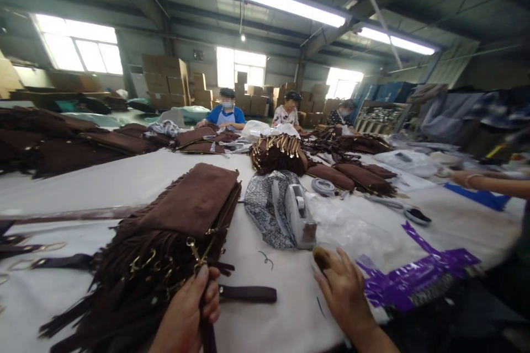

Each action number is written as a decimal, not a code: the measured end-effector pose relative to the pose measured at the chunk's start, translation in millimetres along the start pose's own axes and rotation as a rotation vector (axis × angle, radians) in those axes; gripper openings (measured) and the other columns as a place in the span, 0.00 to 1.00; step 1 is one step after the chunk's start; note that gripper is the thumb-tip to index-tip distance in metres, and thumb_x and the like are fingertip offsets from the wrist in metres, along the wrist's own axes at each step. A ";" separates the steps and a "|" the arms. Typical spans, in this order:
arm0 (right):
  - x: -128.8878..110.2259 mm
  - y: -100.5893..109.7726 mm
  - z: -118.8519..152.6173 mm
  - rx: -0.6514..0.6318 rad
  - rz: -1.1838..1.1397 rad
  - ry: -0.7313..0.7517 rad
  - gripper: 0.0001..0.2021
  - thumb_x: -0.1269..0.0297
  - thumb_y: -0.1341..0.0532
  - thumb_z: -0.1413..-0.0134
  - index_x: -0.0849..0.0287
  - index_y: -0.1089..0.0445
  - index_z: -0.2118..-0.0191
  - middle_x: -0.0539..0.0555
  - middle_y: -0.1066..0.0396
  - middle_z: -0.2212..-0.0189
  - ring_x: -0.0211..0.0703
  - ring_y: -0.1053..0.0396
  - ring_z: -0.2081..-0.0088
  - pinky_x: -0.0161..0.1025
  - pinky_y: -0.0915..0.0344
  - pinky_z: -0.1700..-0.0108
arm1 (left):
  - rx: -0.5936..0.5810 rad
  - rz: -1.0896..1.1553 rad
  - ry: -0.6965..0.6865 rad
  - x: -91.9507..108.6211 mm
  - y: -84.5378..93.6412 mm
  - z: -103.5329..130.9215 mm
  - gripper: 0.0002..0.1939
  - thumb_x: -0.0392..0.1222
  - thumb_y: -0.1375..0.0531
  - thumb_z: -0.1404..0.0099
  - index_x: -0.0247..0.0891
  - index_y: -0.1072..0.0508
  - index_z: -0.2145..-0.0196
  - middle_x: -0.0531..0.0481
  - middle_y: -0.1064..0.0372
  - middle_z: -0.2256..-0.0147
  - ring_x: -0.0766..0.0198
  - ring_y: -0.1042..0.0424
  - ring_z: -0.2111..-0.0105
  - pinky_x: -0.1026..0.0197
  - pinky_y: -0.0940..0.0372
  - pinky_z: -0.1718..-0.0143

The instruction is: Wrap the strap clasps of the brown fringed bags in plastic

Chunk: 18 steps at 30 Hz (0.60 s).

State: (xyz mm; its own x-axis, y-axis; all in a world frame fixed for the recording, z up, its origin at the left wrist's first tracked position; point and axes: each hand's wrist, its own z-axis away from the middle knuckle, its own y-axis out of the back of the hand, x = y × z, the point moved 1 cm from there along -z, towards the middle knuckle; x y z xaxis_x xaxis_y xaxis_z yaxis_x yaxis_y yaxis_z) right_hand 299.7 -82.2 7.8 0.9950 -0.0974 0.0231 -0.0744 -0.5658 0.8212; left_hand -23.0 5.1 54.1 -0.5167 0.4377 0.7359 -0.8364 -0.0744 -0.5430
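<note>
My left hand (194, 298) is closed on a dark brown strap with a gold clasp (194, 251), low in the view. Just behind it lies a stack of brown fringed bags (190, 196) with several gold hooks at the near side. A short brown strap loop (250, 294) sticks out to the right of that hand. My right hand (342, 289) is at the table's near edge, its fingers curled round a brownish round object (322, 258), perhaps a tape roll. Beyond it stands a white tape dispenser (300, 215) beside a grey patterned cloth (265, 207).
Purple plastic packaging (418, 273) lies right of my right hand. Loose straps (62, 262) are at the left. Brown bags (281, 154) are piled across the white table (103, 185). Several people sit beyond; another person's arm (492, 183) reaches in from the right.
</note>
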 end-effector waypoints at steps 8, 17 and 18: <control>-50.9 4.1 -72.7 -0.038 -0.101 0.016 0.11 0.61 0.42 0.39 0.58 0.31 0.72 0.56 0.30 0.69 0.50 0.34 0.63 0.46 0.42 0.56 | -0.041 -0.033 -0.004 -0.4 9.5 4.7 0.22 0.56 0.33 0.45 0.34 0.29 0.64 0.60 0.47 0.78 0.75 0.49 0.82 0.68 0.47 0.82; -88.5 -48.8 -122.5 -0.349 0.020 -0.192 0.14 0.83 0.49 0.46 0.68 0.26 0.69 0.67 0.25 0.69 0.56 0.26 0.66 0.44 0.40 0.66 | -0.046 -0.069 -0.015 5.4 8.7 11.2 0.24 0.56 0.30 0.51 0.34 0.29 0.66 0.60 0.47 0.79 0.76 0.51 0.83 0.69 0.49 0.83; -86.9 -47.2 -122.5 -0.351 0.008 -0.205 0.15 0.83 0.49 0.46 0.68 0.26 0.69 0.67 0.25 0.68 0.55 0.26 0.66 0.43 0.39 0.67 | -0.047 -0.072 -0.017 5.8 8.9 11.9 0.25 0.57 0.30 0.51 0.34 0.29 0.66 0.60 0.47 0.79 0.76 0.51 0.83 0.69 0.49 0.82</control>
State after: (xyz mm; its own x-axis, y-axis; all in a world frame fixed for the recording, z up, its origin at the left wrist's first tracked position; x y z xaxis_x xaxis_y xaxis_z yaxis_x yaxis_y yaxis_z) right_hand 225.0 53.2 36.9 0.9578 -0.2822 -0.0552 -0.0190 -0.2537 0.9671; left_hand -35.6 -3.7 58.4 -0.4591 0.4248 0.7802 -0.8620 -0.0007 -0.5069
